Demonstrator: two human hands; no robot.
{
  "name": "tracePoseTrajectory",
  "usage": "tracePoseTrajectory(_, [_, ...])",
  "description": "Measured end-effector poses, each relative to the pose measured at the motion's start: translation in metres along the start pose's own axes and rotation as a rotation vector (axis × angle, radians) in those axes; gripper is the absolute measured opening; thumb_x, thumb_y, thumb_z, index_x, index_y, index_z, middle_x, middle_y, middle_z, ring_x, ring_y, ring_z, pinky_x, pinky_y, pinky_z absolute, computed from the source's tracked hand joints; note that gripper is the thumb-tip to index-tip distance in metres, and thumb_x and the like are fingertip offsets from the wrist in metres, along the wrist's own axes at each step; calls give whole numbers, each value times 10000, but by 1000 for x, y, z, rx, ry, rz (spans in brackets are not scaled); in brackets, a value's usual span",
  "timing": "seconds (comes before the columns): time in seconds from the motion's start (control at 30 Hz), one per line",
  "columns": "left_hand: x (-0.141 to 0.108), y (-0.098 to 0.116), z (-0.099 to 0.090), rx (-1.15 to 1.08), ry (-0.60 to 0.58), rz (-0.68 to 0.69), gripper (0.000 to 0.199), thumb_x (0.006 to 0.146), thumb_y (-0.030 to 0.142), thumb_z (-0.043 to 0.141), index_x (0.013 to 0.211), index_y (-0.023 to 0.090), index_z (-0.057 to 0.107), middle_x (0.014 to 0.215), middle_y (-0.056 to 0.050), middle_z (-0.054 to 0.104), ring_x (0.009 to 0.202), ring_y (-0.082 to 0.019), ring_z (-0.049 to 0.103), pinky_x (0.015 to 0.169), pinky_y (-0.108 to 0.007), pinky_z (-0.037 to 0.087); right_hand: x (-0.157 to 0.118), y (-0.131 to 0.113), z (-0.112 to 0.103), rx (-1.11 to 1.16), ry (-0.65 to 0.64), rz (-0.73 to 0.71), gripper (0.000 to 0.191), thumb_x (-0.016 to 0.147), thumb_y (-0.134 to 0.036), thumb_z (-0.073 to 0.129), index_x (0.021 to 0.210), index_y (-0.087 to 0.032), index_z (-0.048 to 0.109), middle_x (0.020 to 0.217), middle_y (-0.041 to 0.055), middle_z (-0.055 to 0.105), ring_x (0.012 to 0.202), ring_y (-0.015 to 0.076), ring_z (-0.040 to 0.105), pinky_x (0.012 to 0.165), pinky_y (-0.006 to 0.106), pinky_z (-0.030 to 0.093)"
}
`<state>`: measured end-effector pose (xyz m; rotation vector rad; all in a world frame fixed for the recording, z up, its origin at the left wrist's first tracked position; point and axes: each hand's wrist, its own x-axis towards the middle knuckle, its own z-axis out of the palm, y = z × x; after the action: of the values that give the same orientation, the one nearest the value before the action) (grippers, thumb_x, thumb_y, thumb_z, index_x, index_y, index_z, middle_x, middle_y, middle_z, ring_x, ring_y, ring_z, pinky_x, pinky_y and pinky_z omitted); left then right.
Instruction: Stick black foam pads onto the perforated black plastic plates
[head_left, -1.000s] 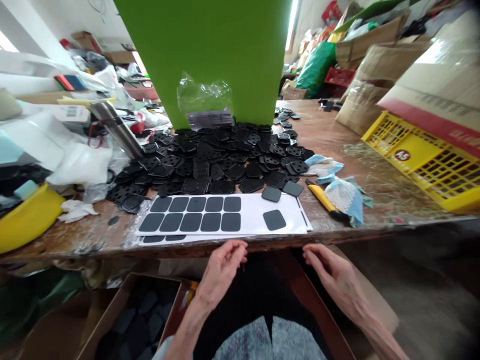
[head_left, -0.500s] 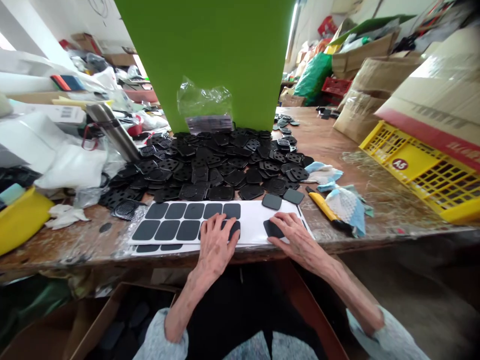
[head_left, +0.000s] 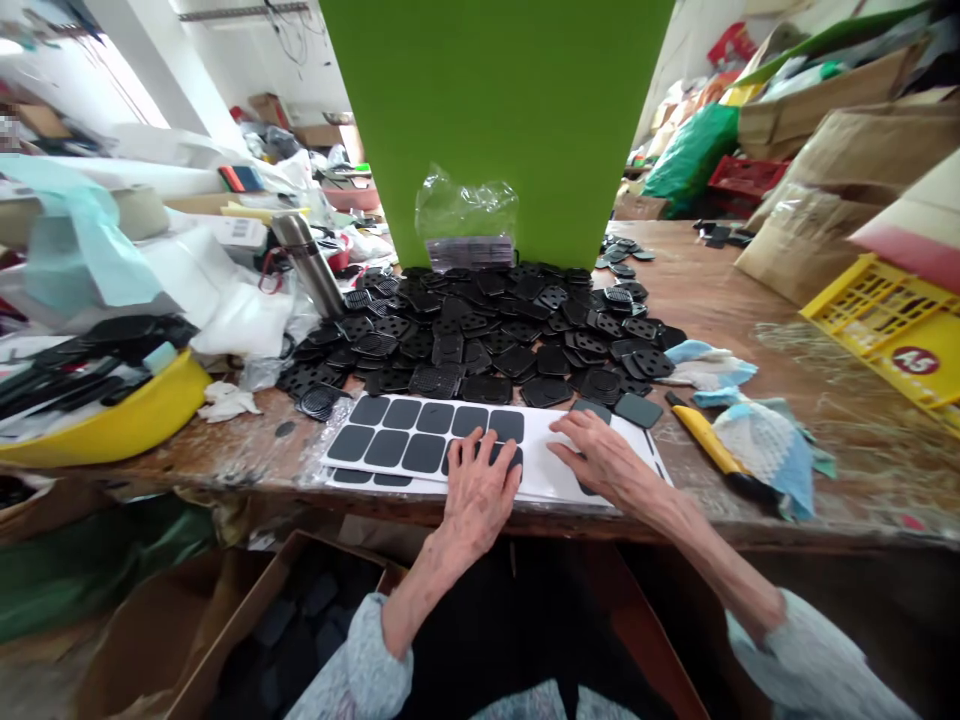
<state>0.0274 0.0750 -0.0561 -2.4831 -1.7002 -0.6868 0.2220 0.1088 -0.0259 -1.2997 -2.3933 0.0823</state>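
Observation:
A white sheet [head_left: 541, 455] bearing two rows of dark grey rounded-square pads [head_left: 387, 449] lies near the table's front edge. My left hand [head_left: 481, 485] rests flat with fingers spread over the pads at the right end of the rows, partly covering them. Over the bare white part, my right hand [head_left: 606, 462] is open, its fingers apart and pointing left. A dark pad shows only in part beneath its palm. Beyond that hand lie two loose pads, one partly hidden and one grey pad [head_left: 638, 410] in plain sight. Another sheet with pads shows underneath.
Behind the sheet spreads a heap of black plastic pieces [head_left: 450, 340], against a green panel [head_left: 495, 130]. A yellow-handled cutter [head_left: 705, 437] and cloths [head_left: 765, 440] lie right. A steel flask [head_left: 307, 265] and yellow bin [head_left: 112, 430] stand left; an open carton [head_left: 225, 630] is below.
The view has turned left, so everything appears farther right. My right hand has come off the dark pad at its fingertips and reaches forward and left over the white sheet. My left hand stays on the pads.

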Motion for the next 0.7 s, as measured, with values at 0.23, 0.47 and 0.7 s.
tracePoseTrajectory(0.23, [-2,1,3,7,20,-31,311,888,286,420,1157,209,558,1215,-108,537,1182,-298,417,974,-510,315,103,-17,37,-108,-131,-4,310,854,-262,511,1139,-140,535,1140,136,554,1047,275,461,863,419,394])
tracePoseTrajectory(0.47, [-4,2,5,-23,35,-49,310,882,275,432,1161,211,551,1221,-111,529,1196,-297,403,988,-507,305,120,-7,44,-142,-157,-13,416,791,-373,587,1118,-118,560,1016,148,560,984,297,471,850,445,377])
tracePoseTrajectory(0.7, [-2,1,-6,-240,101,-109,280,864,255,465,1106,181,586,1164,-127,541,1155,-301,424,971,-506,318,103,1,19,95,-37,110,416,828,-396,545,1126,-108,581,1008,112,582,844,178,578,766,294,455])
